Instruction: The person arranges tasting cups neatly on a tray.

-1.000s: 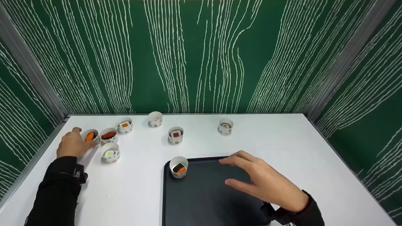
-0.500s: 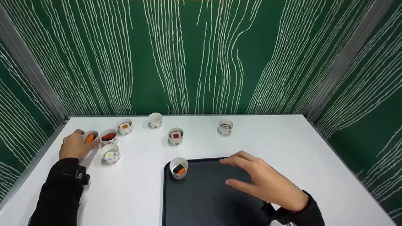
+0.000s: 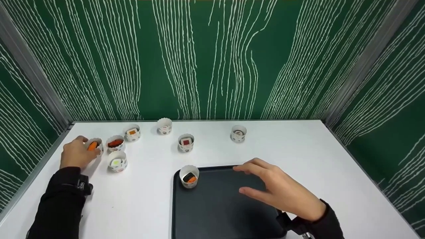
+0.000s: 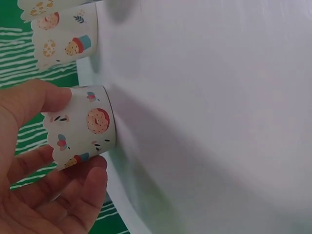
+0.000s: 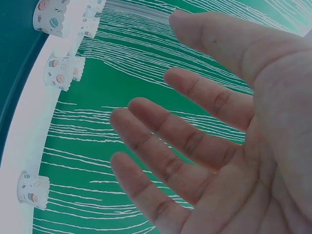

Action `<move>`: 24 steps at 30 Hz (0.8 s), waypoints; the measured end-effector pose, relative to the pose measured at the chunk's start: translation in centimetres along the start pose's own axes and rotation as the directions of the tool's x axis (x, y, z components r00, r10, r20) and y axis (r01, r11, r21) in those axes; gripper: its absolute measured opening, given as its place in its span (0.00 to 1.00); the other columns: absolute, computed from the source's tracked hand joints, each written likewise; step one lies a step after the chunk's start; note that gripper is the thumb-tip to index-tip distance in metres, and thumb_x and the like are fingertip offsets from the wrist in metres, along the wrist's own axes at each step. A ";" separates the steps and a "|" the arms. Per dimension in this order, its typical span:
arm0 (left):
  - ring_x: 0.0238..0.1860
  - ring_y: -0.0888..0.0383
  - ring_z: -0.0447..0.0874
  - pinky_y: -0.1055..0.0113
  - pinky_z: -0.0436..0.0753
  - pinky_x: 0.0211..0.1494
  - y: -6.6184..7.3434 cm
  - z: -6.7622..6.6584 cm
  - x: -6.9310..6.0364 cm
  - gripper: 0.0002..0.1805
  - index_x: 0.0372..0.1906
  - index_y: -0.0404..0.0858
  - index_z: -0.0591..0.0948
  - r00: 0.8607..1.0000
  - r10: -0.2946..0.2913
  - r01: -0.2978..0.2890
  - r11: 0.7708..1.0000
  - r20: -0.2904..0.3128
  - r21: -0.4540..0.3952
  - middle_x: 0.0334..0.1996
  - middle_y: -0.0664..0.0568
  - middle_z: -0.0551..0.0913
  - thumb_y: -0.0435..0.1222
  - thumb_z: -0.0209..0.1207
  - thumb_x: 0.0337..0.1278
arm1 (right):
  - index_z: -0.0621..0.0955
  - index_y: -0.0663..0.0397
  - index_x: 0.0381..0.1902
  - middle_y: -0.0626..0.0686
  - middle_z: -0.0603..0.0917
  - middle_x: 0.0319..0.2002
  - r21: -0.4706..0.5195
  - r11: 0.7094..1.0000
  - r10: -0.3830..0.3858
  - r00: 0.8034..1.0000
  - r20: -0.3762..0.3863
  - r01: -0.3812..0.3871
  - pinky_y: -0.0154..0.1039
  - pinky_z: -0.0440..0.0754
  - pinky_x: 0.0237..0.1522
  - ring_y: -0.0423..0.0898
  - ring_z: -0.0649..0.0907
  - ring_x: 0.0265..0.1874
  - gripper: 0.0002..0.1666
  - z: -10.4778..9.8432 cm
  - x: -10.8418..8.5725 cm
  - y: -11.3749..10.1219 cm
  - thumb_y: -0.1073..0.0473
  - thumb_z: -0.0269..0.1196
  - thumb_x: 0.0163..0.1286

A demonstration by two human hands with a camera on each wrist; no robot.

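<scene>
At the table's far left, my left hand [image 3: 77, 153] grips a patterned paper cup [image 3: 99, 150] holding an orange-topped sushi piece [image 3: 93, 145]. The left wrist view shows the thumb on one side of that cup [image 4: 87, 126] and fingers on the other. Just right of it stand a cup with a red-topped piece [image 3: 115, 143] and a cup with a white and green piece [image 3: 117, 162]. My right hand [image 3: 279, 191] hovers over the dark tray [image 3: 229, 205], fingers spread and holding nothing; its palm [image 5: 263, 161] fills the right side of the right wrist view.
On the tray's far left corner stands a cup [image 3: 189, 182] with a black and orange piece. Behind are cups with an orange-square piece [image 3: 132, 134], a red-square piece [image 3: 186, 146], and two pale ones [image 3: 164, 127] [image 3: 238, 135]. A green white-lined wall [image 3: 206, 66] borders the table.
My left hand has shifted slightly left with the orange-topped cup, opening a small gap from the red-topped one. The right hand has stayed nearly still.
</scene>
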State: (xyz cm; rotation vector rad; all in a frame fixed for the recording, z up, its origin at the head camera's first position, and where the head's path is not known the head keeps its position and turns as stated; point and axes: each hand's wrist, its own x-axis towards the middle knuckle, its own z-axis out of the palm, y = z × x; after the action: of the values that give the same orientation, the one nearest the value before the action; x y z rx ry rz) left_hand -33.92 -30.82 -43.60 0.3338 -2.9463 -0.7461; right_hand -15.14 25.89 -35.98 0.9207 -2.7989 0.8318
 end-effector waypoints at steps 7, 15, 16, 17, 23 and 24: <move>0.46 0.33 0.81 0.41 0.85 0.57 -0.3 -0.5 -0.1 0.37 0.67 0.21 0.71 1.000 0.014 -0.014 1.000 -0.010 -0.010 0.55 0.20 0.81 0.45 0.67 0.65 | 0.79 0.37 0.71 0.40 0.83 0.61 -0.001 1.000 -0.012 1.000 -0.007 0.012 0.43 0.87 0.58 0.39 0.84 0.57 0.26 0.1 0.0 0.2 0.43 0.66 0.79; 0.46 0.33 0.81 0.44 0.84 0.50 0.2 -1.2 -0.8 0.37 0.67 0.22 0.72 0.997 0.058 -0.059 0.998 -0.040 -0.007 0.52 0.22 0.82 0.46 0.67 0.65 | 0.79 0.36 0.71 0.39 0.83 0.61 -0.006 1.000 -0.011 1.000 -0.005 0.011 0.44 0.87 0.58 0.39 0.85 0.57 0.26 0.2 0.1 0.4 0.43 0.66 0.79; 0.46 0.33 0.81 0.45 0.83 0.48 0.3 -1.3 -0.9 0.37 0.67 0.22 0.72 0.997 0.067 -0.067 0.998 -0.046 -0.003 0.51 0.22 0.82 0.47 0.67 0.65 | 0.79 0.36 0.71 0.39 0.83 0.61 -0.008 1.000 -0.006 1.000 -0.003 0.006 0.44 0.87 0.58 0.39 0.84 0.57 0.27 0.2 0.1 0.3 0.43 0.66 0.79; 0.46 0.33 0.81 0.46 0.82 0.47 0.4 -1.4 -1.0 0.37 0.66 0.23 0.72 0.995 0.079 -0.079 0.997 -0.056 0.000 0.50 0.22 0.82 0.47 0.67 0.65 | 0.79 0.36 0.71 0.39 0.83 0.61 -0.010 1.000 -0.001 1.000 0.000 0.001 0.44 0.87 0.58 0.39 0.84 0.58 0.27 0.2 0.1 0.3 0.43 0.66 0.79; 0.44 0.32 0.79 0.50 0.75 0.41 1.3 -2.4 -1.7 0.36 0.64 0.23 0.75 0.980 0.157 -0.158 0.987 -0.122 0.002 0.43 0.24 0.84 0.47 0.68 0.64 | 0.79 0.36 0.72 0.39 0.83 0.60 -0.019 1.000 0.009 1.000 0.008 -0.009 0.44 0.86 0.58 0.40 0.84 0.57 0.27 0.1 0.1 0.4 0.43 0.66 0.79; 0.43 0.33 0.79 0.52 0.74 0.39 1.5 -2.5 -1.8 0.36 0.64 0.23 0.75 0.979 0.161 -0.162 0.987 -0.121 0.001 0.41 0.25 0.85 0.47 0.69 0.64 | 0.79 0.36 0.72 0.39 0.83 0.60 -0.019 1.000 0.005 1.000 0.006 -0.005 0.44 0.86 0.58 0.40 0.84 0.57 0.27 0.1 0.1 0.4 0.44 0.66 0.79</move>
State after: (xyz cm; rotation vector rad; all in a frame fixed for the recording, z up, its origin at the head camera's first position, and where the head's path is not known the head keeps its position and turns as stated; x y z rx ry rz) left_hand -32.12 -30.32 -40.74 0.1308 -2.8134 -0.6921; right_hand -15.49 26.04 -36.28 0.9161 -2.8102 0.8037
